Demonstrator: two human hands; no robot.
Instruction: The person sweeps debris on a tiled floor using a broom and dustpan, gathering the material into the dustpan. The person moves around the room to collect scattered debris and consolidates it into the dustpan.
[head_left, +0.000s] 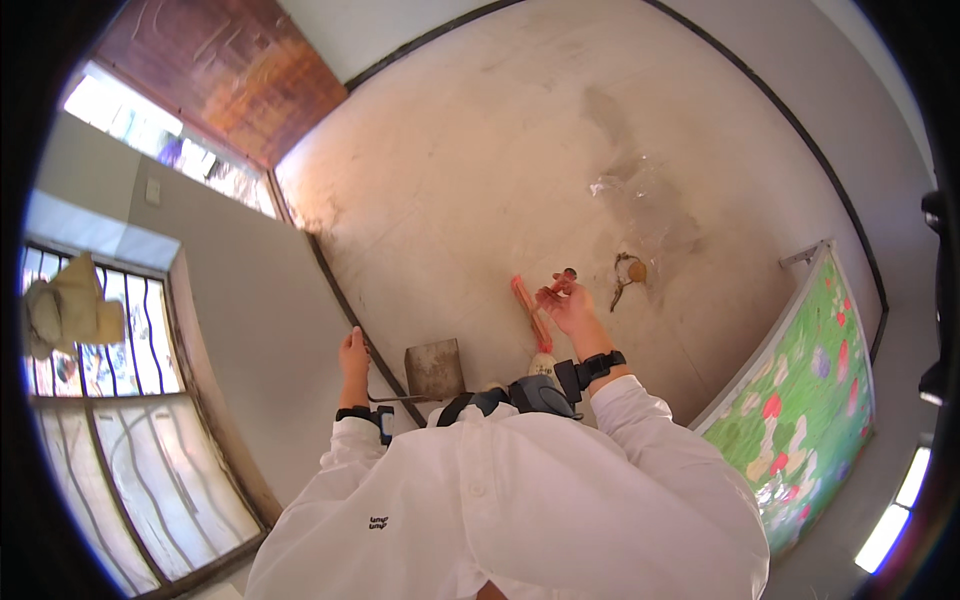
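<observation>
My right hand (564, 304) is closed around the reddish handle of a broom (561, 280), whose dark end cap shows above the fingers. Below it, the broom's long, narrow red head (531, 315) is at the floor. On the left, my left hand (355, 360) is curled with the thumb on top, at the thin bent handle (401, 398) of a metal dustpan. The worn pan (435, 367) lies low, in front of my feet; my wrist hides part of its handle. Right of the broom, a brown round piece (637, 271) and a dark strip (619, 281) lie on the floor.
Crumpled clear plastic (637, 187) lies beyond, near a darker floor patch. A green floral-covered surface (802, 397) with a pale edge stands at right. Walls (247, 300) with a dark skirting, a wooden door (232, 75) and a barred window (112, 337) border the floor.
</observation>
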